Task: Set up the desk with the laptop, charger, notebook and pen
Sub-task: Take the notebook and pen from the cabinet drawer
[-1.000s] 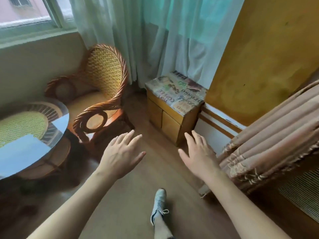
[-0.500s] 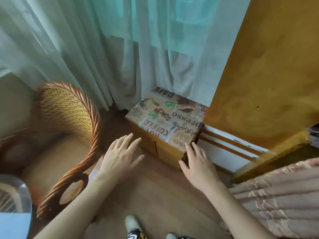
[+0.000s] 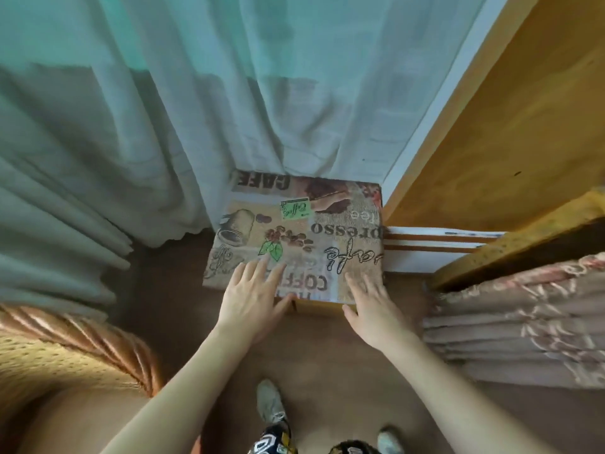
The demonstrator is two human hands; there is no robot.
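A small wooden cabinet (image 3: 314, 305) stands against the curtain, its top covered by a coffee-print cloth (image 3: 327, 231). My left hand (image 3: 253, 298) hovers over the cloth's front left part, fingers spread, holding nothing. My right hand (image 3: 371, 301) is over the front right corner, fingers apart and empty. Whether either hand touches the cloth I cannot tell. No laptop, charger, notebook or pen is in view.
A wicker chair (image 3: 82, 342) is at the lower left. Sheer curtains (image 3: 196, 109) hang behind the cabinet. A yellow wall (image 3: 523, 132) and a bed with a fringed pink cover (image 3: 523, 322) are on the right. My shoes (image 3: 270, 401) stand on brown floor.
I have stepped closer to the cabinet and look down on it. Both hands moved forward from above the floor to over the cloth's front edge. The glass table left the view.
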